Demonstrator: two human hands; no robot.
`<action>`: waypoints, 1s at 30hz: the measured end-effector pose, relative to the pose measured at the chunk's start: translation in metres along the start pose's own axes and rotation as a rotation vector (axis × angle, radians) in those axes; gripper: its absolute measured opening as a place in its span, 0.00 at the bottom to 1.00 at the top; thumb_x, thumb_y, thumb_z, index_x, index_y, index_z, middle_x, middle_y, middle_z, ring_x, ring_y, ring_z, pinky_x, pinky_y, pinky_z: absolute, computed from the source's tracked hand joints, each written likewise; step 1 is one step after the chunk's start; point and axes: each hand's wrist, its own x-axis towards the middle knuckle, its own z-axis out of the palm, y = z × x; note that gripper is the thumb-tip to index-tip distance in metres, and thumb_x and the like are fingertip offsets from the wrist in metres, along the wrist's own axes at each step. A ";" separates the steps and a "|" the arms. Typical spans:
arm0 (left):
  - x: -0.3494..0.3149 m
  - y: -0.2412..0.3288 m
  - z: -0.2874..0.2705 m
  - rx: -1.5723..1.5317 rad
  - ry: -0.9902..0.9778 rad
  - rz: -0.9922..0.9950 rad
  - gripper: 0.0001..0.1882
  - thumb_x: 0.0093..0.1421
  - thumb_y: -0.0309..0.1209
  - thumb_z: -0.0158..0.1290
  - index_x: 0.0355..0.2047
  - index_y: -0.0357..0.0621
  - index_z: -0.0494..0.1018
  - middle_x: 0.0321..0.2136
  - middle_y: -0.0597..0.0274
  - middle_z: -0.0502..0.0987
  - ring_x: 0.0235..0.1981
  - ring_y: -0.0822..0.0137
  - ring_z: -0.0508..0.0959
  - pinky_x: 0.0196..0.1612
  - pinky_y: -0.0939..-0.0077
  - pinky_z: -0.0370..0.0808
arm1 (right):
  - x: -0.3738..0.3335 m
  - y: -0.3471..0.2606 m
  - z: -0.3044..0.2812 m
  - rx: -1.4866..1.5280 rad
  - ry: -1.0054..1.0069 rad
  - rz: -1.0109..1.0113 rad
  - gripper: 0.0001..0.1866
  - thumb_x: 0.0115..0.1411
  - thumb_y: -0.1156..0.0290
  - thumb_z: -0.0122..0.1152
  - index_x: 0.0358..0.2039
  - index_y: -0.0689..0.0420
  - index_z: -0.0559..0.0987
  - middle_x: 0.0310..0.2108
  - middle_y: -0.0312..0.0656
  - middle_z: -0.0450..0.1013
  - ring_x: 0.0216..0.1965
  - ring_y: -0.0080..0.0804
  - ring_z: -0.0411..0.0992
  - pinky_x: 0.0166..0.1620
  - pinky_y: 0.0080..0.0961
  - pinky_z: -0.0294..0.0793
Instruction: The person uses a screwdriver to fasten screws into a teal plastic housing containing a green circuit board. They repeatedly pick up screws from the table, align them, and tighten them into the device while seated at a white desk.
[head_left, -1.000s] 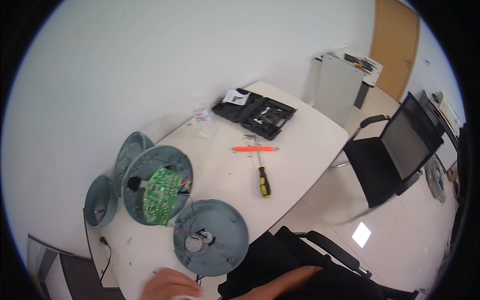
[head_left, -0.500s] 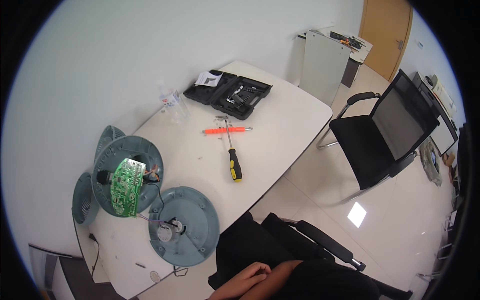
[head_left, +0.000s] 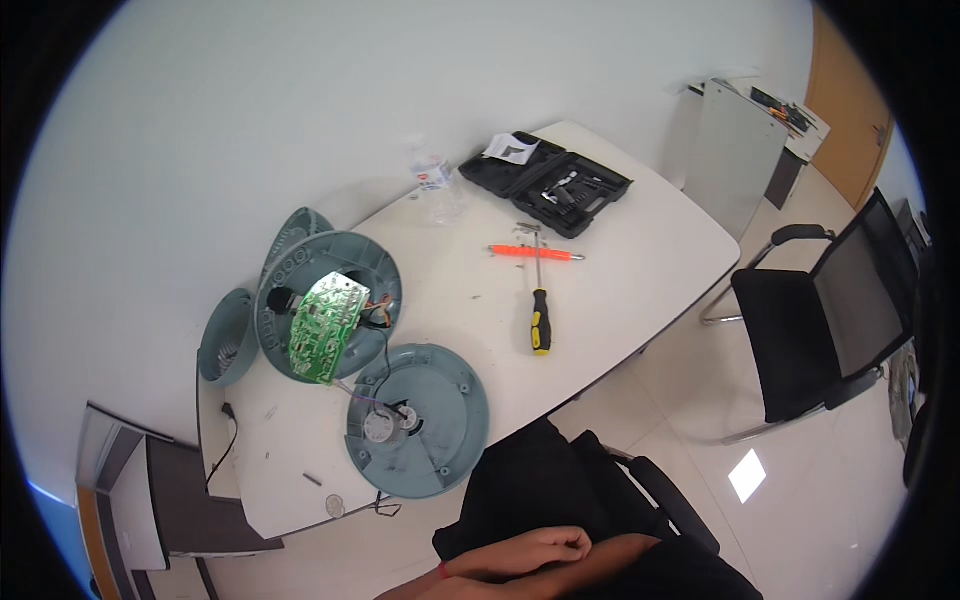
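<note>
My left hand (head_left: 560, 546) lies in my lap below the table, fingers curled in, with nothing visible in them. A thin red band circles that wrist. My right forearm (head_left: 615, 556) crosses beneath it toward the lower left; the fingers of my right hand cannot be made out at the bottom edge. Nearest on the table is a round grey-green plastic housing (head_left: 450, 400) with a small motor (head_left: 380, 425). Wires link it to a green circuit board (head_left: 325, 330), which rests in a second round housing (head_left: 375, 262). A yellow-and-black screwdriver (head_left: 541, 325) lies across an orange pen-shaped tool (head_left: 515, 250).
Behind these sit an open black tool case (head_left: 595, 215) and a clear plastic bottle (head_left: 445, 205). Two grey-green slotted covers stand by the wall, one at the left edge (head_left: 225, 340). A black plug cord (head_left: 232, 440) hangs there. A black chair (head_left: 780, 330) stands right.
The view has swung left, so the table and its things appear farther right. My left hand's fingers look more curled. The tools and housings keep their places on the table.
</note>
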 end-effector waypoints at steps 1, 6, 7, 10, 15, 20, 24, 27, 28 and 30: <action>-0.007 0.004 0.000 0.014 -0.014 0.026 0.12 0.73 0.38 0.46 0.45 0.42 0.72 0.39 0.70 0.71 0.42 0.78 0.68 0.50 0.81 0.66 | -0.005 -0.003 -0.002 -0.037 0.011 -0.011 0.12 0.68 0.71 0.57 0.29 0.63 0.80 0.30 0.47 0.78 0.31 0.41 0.76 0.36 0.33 0.74; 0.015 -0.014 0.006 0.021 0.150 0.017 0.12 0.73 0.36 0.45 0.47 0.42 0.71 0.41 0.68 0.72 0.44 0.77 0.69 0.51 0.81 0.66 | -0.003 0.007 -0.001 0.007 -0.012 0.045 0.11 0.68 0.71 0.56 0.30 0.63 0.80 0.29 0.48 0.77 0.31 0.42 0.76 0.36 0.34 0.74; 0.026 -0.033 0.004 -0.025 0.167 0.024 0.12 0.73 0.36 0.45 0.47 0.42 0.71 0.42 0.68 0.72 0.44 0.77 0.69 0.51 0.81 0.66 | 0.004 0.002 -0.001 0.005 -0.049 0.058 0.11 0.69 0.71 0.56 0.30 0.63 0.81 0.29 0.48 0.77 0.31 0.43 0.76 0.36 0.34 0.74; 0.026 -0.042 0.002 -0.027 0.166 0.033 0.13 0.73 0.37 0.44 0.49 0.42 0.70 0.42 0.68 0.71 0.43 0.78 0.69 0.49 0.81 0.66 | 0.009 -0.010 0.000 -0.146 -0.112 -0.041 0.11 0.68 0.71 0.57 0.31 0.63 0.80 0.29 0.48 0.77 0.31 0.44 0.75 0.35 0.34 0.74; -0.019 -0.009 0.004 -0.095 0.099 0.001 0.15 0.73 0.38 0.45 0.52 0.41 0.68 0.46 0.69 0.69 0.49 0.78 0.68 0.53 0.83 0.64 | -0.007 -0.021 -0.012 -0.130 -0.022 -0.213 0.09 0.67 0.71 0.59 0.34 0.63 0.79 0.30 0.49 0.76 0.31 0.46 0.75 0.35 0.36 0.74; 0.008 -0.019 0.011 -0.126 0.146 -0.014 0.14 0.73 0.36 0.44 0.52 0.42 0.67 0.45 0.70 0.69 0.49 0.79 0.67 0.54 0.84 0.62 | 0.003 -0.006 -0.004 -0.133 -0.022 -0.217 0.08 0.67 0.72 0.59 0.33 0.63 0.79 0.30 0.50 0.76 0.31 0.46 0.76 0.35 0.37 0.75; -0.008 -0.031 0.006 -0.158 0.147 0.012 0.14 0.73 0.36 0.44 0.53 0.41 0.68 0.42 0.69 0.70 0.50 0.78 0.68 0.54 0.82 0.62 | -0.003 -0.034 -0.026 -0.283 -0.047 -0.255 0.12 0.69 0.67 0.57 0.37 0.65 0.79 0.30 0.48 0.77 0.28 0.43 0.74 0.33 0.36 0.74; -0.058 -0.015 0.009 -0.425 0.132 0.097 0.16 0.72 0.39 0.43 0.48 0.40 0.70 0.40 0.63 0.73 0.40 0.72 0.74 0.38 0.80 0.66 | -0.028 -0.059 -0.078 -0.592 0.168 -0.240 0.05 0.64 0.75 0.58 0.32 0.60 0.80 0.30 0.44 0.76 0.31 0.43 0.73 0.37 0.38 0.70; -0.074 -0.004 0.014 -0.550 0.124 0.136 0.18 0.71 0.41 0.43 0.45 0.39 0.72 0.39 0.60 0.75 0.35 0.70 0.76 0.30 0.79 0.66 | -0.034 -0.073 -0.095 -0.827 0.349 -0.196 0.05 0.61 0.77 0.59 0.28 0.58 0.79 0.27 0.41 0.76 0.30 0.41 0.73 0.38 0.36 0.70; -0.093 0.000 0.019 -0.447 0.400 0.091 0.18 0.71 0.42 0.44 0.45 0.39 0.72 0.35 0.60 0.77 0.30 0.71 0.76 0.29 0.80 0.66 | -0.046 -0.084 -0.136 -1.348 0.724 -0.154 0.04 0.61 0.76 0.57 0.28 0.58 0.77 0.27 0.39 0.76 0.28 0.34 0.73 0.36 0.31 0.70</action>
